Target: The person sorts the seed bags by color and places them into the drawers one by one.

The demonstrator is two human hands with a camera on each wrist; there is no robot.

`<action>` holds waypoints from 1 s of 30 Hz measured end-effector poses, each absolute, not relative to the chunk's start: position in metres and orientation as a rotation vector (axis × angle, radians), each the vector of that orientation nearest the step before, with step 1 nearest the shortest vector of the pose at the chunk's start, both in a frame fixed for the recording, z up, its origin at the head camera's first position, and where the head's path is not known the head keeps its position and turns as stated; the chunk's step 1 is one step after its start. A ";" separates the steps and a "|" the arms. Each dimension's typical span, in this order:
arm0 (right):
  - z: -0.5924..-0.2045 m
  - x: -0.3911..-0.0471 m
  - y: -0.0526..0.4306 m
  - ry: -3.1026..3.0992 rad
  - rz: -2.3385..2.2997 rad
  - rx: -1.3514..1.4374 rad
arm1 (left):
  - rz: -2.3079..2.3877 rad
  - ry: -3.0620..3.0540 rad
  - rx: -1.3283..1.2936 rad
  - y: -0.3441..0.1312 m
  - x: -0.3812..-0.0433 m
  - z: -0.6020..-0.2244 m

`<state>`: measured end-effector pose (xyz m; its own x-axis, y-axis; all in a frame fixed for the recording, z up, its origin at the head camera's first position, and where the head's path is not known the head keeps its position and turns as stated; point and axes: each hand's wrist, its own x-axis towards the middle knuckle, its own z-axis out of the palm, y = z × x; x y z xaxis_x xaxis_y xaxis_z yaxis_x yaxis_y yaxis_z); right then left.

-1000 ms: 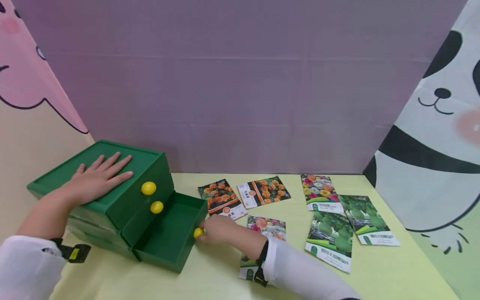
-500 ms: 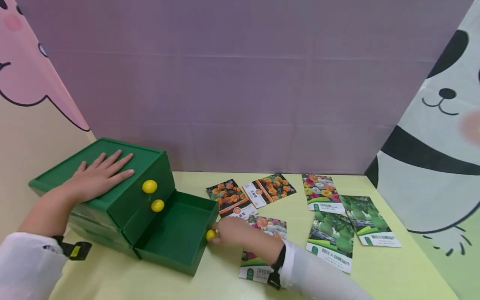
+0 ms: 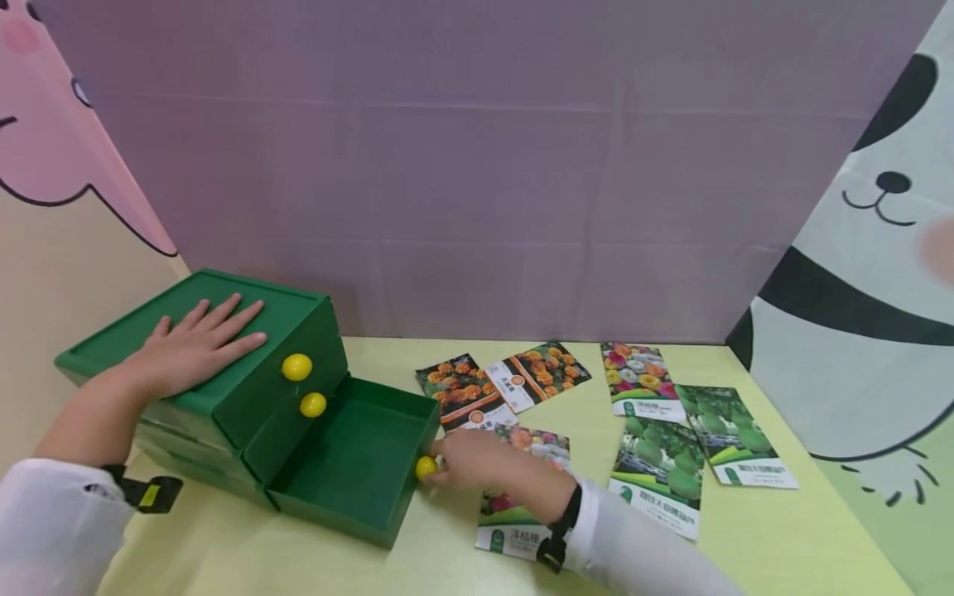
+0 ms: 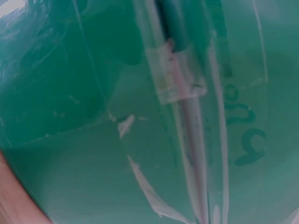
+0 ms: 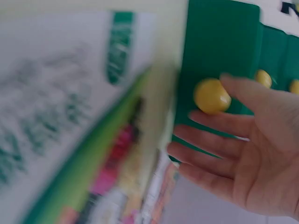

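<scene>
The left hand (image 3: 197,352) lies flat, fingers spread wide, on the top of the green cabinet (image 3: 291,308). The right hand (image 3: 473,463) pinches the lowest yellow knob (image 3: 426,468) narrowly between thumb and forefinger, its other fingers extended loosely. This knob sits on the front of the bottom drawer (image 3: 354,459), which stands well out from the cabinet, nothing visible inside. For good handling, the left palm should bear down evenly and the right hand work straight along the drawer's line, since twisting could bind it or skew the cabinet. Above are the upper knob (image 3: 296,367) and the middle knob (image 3: 313,404), on drawers fully in. Beyond the right hand, a mixed-flower packet (image 3: 514,530) lies on the tabletop (image 3: 417,571) partly beneath the right forearm, the likeliest obstruction; two orange-flower packets (image 3: 537,377) overlap near the drawer front. Farther right lie another flower packet (image 3: 641,381) and two green-fruit packets (image 3: 659,463).
</scene>
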<state>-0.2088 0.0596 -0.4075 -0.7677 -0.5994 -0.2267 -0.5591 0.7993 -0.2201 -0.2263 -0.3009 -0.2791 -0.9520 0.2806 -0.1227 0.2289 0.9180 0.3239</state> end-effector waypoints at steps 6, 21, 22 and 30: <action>-0.390 -0.238 0.083 2.754 -0.393 -0.681 | 0.462 2.910 0.385 -0.300 -0.226 -0.278; -0.432 -0.308 0.098 2.867 -0.302 -0.276 | 0.450 2.918 0.375 -0.304 -0.226 -0.279; -0.433 -0.311 0.096 2.861 -0.300 -0.263 | 0.451 2.918 0.374 -0.304 -0.226 -0.279; -0.435 -0.321 0.080 2.797 -0.266 -0.187 | 0.454 2.920 0.368 -0.300 -0.225 -0.277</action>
